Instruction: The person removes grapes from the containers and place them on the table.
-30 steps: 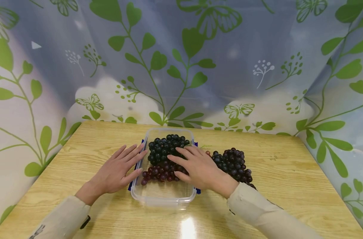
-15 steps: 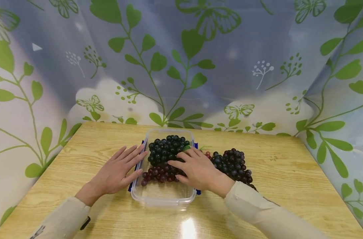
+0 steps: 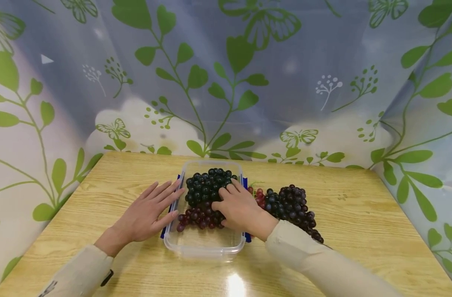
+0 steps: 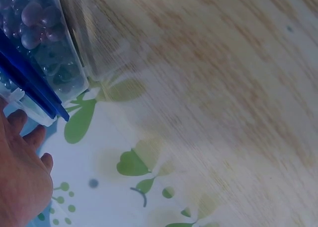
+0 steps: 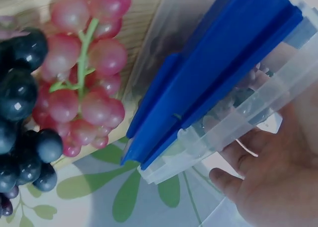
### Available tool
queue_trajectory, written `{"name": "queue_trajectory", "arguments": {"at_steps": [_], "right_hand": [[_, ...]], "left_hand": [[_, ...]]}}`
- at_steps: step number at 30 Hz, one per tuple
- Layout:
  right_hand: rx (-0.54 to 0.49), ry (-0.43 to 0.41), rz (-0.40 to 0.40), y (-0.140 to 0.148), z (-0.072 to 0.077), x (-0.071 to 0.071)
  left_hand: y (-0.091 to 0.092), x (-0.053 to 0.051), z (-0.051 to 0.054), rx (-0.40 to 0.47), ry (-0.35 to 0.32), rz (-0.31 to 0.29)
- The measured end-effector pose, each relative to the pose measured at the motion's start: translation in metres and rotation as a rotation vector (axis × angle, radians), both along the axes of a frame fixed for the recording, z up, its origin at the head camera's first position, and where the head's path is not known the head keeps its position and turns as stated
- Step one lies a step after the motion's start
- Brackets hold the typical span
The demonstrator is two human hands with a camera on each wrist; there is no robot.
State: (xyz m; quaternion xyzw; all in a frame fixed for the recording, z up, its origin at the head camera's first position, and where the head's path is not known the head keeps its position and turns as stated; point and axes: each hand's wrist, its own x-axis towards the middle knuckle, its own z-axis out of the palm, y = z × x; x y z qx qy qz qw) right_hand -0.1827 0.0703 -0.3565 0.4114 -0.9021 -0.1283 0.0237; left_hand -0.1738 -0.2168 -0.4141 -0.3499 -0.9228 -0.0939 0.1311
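Observation:
A clear plastic box (image 3: 203, 250) with blue side latches stands on the wooden table. In it lie a bunch of blackish-green grapes (image 3: 205, 188) and, nearer the person, a dark red bunch (image 3: 199, 217). My left hand (image 3: 145, 215) rests against the box's left rim, fingers straight and slightly spread. Over the right side of the box, my right hand (image 3: 240, 210) reaches down onto the grapes with bent fingers. Its fingertips are hidden among the fruit, so whether they grip is unclear. The right wrist view shows this hand (image 5: 278, 182) beyond the box wall and blue latch (image 5: 213, 78).
Right of the box, outside it, lie red grapes (image 3: 260, 197), with black grapes (image 3: 279, 204) and dark purple ones (image 3: 293, 196) beside them. A leaf-patterned curtain (image 3: 285, 82) closes off the back and both sides of the table.
My right hand's fingers have bent from nearly straight, and the hand has drawn slightly left and down into the box. More of the red grapes outside now shows. The left hand stays put.

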Motion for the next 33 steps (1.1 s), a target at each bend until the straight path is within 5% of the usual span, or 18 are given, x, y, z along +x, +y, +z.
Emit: {"name": "queue_trajectory", "arguments": {"at_steps": [16, 26, 33], "right_hand": [[0.151, 0.045, -0.026, -0.012, -0.003, 0.001], [0.056, 0.09, 0.068, -0.007, -0.008, 0.0], [0.133, 0.107, -0.042, -0.011, -0.006, 0.006]], "left_hand": [[-0.001, 0.0, 0.0, 0.008, -0.011, 0.003], [-0.001, 0.001, -0.002, 0.013, 0.002, 0.008], [0.0, 0.001, -0.002, 0.024, 0.006, 0.001]]}}
